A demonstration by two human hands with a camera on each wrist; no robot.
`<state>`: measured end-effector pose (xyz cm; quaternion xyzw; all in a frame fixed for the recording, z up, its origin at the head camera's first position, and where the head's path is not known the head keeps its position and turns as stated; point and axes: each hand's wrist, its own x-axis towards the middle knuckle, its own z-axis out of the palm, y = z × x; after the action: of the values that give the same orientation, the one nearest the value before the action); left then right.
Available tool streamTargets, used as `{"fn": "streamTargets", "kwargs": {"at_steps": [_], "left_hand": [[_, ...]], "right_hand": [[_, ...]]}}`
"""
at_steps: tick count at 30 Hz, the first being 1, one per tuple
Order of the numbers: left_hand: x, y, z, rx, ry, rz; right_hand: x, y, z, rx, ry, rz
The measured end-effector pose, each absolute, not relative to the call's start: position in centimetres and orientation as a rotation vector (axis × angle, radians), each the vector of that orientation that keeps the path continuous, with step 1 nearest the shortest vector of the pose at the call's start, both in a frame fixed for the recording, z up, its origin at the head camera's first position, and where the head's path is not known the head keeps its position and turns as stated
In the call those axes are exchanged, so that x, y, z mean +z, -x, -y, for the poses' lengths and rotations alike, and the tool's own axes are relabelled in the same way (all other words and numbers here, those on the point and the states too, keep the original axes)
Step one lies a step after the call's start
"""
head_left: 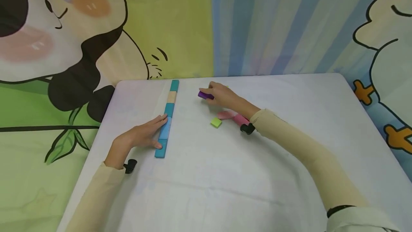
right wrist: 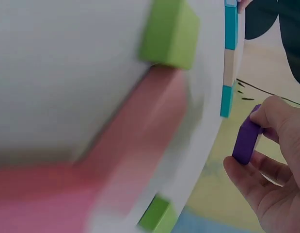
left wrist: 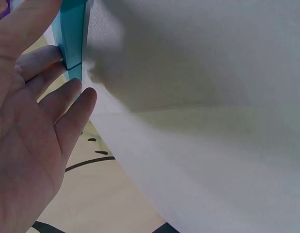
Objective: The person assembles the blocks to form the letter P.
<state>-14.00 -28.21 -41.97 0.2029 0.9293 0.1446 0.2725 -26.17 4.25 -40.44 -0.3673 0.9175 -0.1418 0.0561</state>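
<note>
A straight row of flat teal, pale wood and light blue blocks (head_left: 165,128) runs away from me on the left of the table. My left hand (head_left: 141,135) rests against its near part, fingertips at the light blue piece and thumb on the nearest teal one, fingers loosely extended. Right of the row's far end, my right hand (head_left: 223,96) pinches a purple block (right wrist: 246,138) between thumb and fingers, apart from the row. Below that hand lie a green block (head_left: 216,122) and pink blocks (head_left: 239,120), the pink ones partly behind the forearm. The right wrist view also shows a second green block (right wrist: 158,213).
The white table (head_left: 225,189) has a back edge just past the row's far end. Behind it hangs a printed cartoon backdrop (head_left: 180,28). Black wrist cameras (head_left: 130,166) stick out below both wrists.
</note>
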Motion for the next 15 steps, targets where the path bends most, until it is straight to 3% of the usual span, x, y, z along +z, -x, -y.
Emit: {"fn": "streamTargets", "kwargs": {"at_steps": [7, 15], "left_hand": [[-42.4, 14.1, 28.1, 0.395, -0.540, -2.490], [-42.1, 14.0, 28.4, 0.404, -0.542, -2.495]], "right_hand": [[-42.2, 30.3, 2.4, -0.381, 0.982, -2.811], [-43.6, 32.2, 5.8, -0.352, 0.884, -2.809]]}}
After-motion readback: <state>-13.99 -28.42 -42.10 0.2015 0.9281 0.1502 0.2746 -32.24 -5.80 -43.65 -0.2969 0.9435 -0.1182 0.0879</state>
